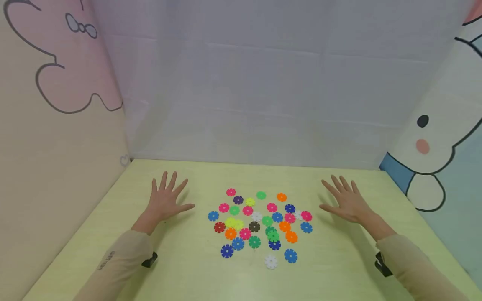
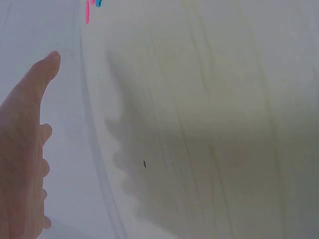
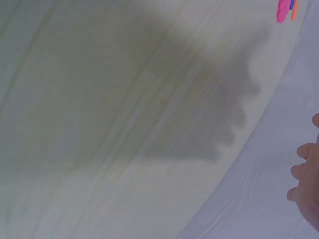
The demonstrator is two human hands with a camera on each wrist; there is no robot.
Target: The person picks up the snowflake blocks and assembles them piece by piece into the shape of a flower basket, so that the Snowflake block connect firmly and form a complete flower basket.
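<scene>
Flat notched plastic discs shaped like snowflakes lie scattered over the middle of the table, some overlapping. Among them are a red disc, a black disc, a white disc and an orange disc. To the left of the discs is my left hand, fingers spread, holding nothing. On the other side my right hand is likewise spread and holds nothing; the nearest piece to it is a pink disc. Both wrist views show a hand above its shadow, with a few discs at the upper edge.
The pale wooden table reaches back to a plain whitish cloth wall. Side panels printed with cartoon figures stand left and right. A dark strap is at the left wrist, another at the right.
</scene>
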